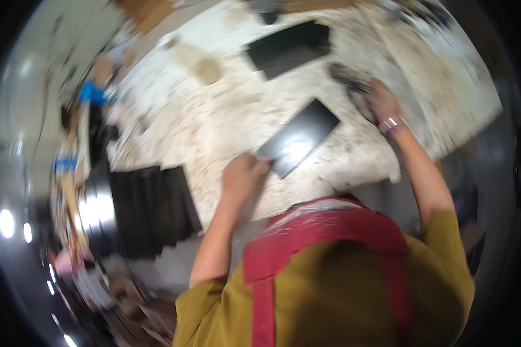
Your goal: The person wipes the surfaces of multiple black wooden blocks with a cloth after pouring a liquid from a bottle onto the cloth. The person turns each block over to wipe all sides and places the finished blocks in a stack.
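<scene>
Nearest is the wearer's red apron (pixel 324 225), right against the pale, marked table (pixel 226 110). The left hand (pixel 243 176) is at the near-left corner of a glossy black sheet (pixel 301 137), its fingers drawn together and apparently pinching that corner (blur softens the contact). The sheet lies slantwise in front of the wearer, where both arms can reach it; the hold at one corner leaves most of its face uncovered, probably to steady it.

To the left, a row of dark pieces (pixel 150 211) overlaps along the table's near edge, presumably kept aside to leave the middle free.

Farther off, the right hand (pixel 383 103) is at a dark tool (pixel 348 78) (possibly scissors), well apart from the left. Whether its fingers close round the handle or merely rest there, I cannot tell. Beyond the glossy sheet lies a matte black panel (pixel 289 49), touched by neither hand.
</scene>
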Available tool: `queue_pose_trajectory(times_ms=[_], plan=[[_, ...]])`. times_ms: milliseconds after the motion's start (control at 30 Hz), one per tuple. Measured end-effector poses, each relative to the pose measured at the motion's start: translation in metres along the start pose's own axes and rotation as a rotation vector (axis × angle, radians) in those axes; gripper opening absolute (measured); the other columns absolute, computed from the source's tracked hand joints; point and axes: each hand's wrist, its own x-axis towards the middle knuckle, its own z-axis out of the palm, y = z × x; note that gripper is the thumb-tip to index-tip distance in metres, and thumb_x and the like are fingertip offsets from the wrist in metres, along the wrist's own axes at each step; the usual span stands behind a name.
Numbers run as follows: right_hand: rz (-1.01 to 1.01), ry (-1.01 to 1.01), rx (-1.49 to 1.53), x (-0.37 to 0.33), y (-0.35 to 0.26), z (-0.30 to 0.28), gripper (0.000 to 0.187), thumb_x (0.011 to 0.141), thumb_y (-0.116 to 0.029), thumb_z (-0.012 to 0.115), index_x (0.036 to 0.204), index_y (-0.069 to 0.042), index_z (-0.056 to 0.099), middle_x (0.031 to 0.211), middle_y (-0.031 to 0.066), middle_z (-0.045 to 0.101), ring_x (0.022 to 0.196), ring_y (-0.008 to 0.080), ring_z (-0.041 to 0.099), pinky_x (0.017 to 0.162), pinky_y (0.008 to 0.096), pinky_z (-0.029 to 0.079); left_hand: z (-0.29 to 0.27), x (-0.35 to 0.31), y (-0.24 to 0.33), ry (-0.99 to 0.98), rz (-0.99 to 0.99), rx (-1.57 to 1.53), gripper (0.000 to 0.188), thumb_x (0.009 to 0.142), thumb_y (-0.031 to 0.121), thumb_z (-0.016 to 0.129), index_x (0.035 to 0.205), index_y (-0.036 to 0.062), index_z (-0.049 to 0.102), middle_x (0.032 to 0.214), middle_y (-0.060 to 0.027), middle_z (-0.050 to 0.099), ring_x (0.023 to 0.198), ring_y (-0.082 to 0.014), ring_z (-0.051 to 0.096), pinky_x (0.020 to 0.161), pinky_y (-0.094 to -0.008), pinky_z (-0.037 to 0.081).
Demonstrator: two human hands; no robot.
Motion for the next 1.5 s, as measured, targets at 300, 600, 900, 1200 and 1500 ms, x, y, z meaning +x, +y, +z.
queue_pose_trajectory(times_ms=[300, 600, 900, 1200, 1500], plan=[[-0.09, 0.055, 0.123, -0.007, 0.033, 0.016, 0.042, 0.084, -0.001, 0.059, 0.125, 0.004, 0.053, 0.122, 0.019, 0.058, 0.117, 0.0344, 0.053, 0.102, 0.0369, 0.039, 0.082, 0.024, 0.049, 0.161, 0.365, 0.177, 0.079, 0.074, 0.046, 0.072, 0.138, 0.0108, 0.044, 0.141, -0.0267, 0.031, 0.133, -0.0444, 0.029, 0.106, -0.0564, 0.027], [-0.093, -0.005, 0.143, 0.004, 0.022, 0.019, 0.037, 0.091, -0.005, 0.055, 0.127, 0.005, 0.051, 0.124, 0.0198, 0.057, 0.115, 0.0326, 0.054, 0.1, 0.0374, 0.04, 0.031, -0.014, 0.02, 0.408, 0.157, -0.021, 0.081, 0.059, 0.047, 0.079, 0.128, 0.0136, 0.054, 0.128, -0.0267, 0.042, 0.123, -0.0422, 0.04, 0.1, -0.0534, 0.033], [-0.085, 0.117, 0.27, 0.0, 0.039, 0.026, 0.037, 0.09, 0.006, 0.052, 0.127, 0.002, 0.051, 0.118, 0.0147, 0.059, 0.106, 0.0249, 0.055, 0.094, 0.0337, 0.043, -0.302, -0.207, -0.07, 1.126, -0.296, 0.485, 0.067, 0.066, 0.045, 0.078, 0.121, 0.0123, 0.061, 0.114, -0.0158, 0.064, 0.108, -0.032, 0.059, 0.094, -0.0414, 0.046], [0.001, 0.078, 0.129, 0.002, 0.052, 0.011, 0.041, 0.086, -0.006, 0.056, 0.126, 0.002, 0.053, 0.123, 0.0183, 0.059, 0.111, 0.0305, 0.057, 0.098, 0.0366, 0.042, -0.35, -0.21, -0.276, 0.835, -0.549, 0.39, 0.079, 0.068, 0.066, 0.07, 0.127, 0.0147, 0.06, 0.119, -0.0186, 0.064, 0.113, -0.0354, 0.059, 0.098, -0.0426, 0.044], [0.028, 0.028, 0.06, -0.01, -0.01, 0.0, 0.046, 0.077, -0.017, 0.066, 0.121, -0.005, 0.058, 0.128, 0.0195, 0.056, 0.124, 0.0352, 0.049, 0.106, 0.0395, 0.038, -0.388, -0.151, -0.185, 0.837, 0.001, 0.449, 0.043, 0.091, 0.02, 0.063, 0.131, 0.0067, 0.054, 0.126, -0.0149, 0.059, 0.117, -0.0278, 0.054, 0.097, -0.0359, 0.042]])
